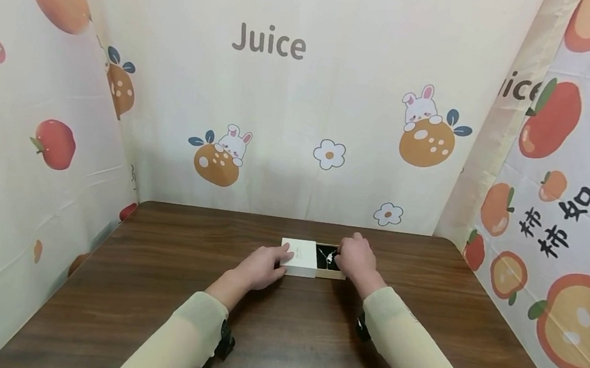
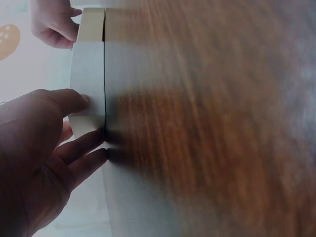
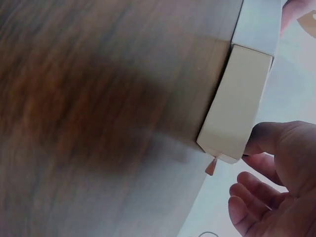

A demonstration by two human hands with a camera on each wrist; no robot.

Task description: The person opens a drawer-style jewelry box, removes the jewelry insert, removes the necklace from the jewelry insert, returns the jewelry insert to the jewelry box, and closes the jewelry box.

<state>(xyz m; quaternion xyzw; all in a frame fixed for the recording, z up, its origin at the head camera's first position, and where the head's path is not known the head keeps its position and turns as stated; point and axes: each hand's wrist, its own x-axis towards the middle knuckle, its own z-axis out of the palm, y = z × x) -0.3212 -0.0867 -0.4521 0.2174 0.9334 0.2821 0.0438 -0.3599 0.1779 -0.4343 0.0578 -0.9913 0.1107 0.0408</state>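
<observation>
Lying left to right, box [image 1: 299,261] between left hand [image 1: 262,265] and right hand [image 1: 357,258]; long axis runs hand to hand, neither hand nearer, both touching. Left grips white sleeve [image 2: 88,74] at box's left end; right pinches tray [image 3: 237,103] at box's right end, other fingers loose. Silvery chain [image 1: 329,258] on black in tray's exposed part. Brown table [image 1: 288,335] under box. Fruit-print cloth [image 1: 283,97] behind box and to either side.
</observation>
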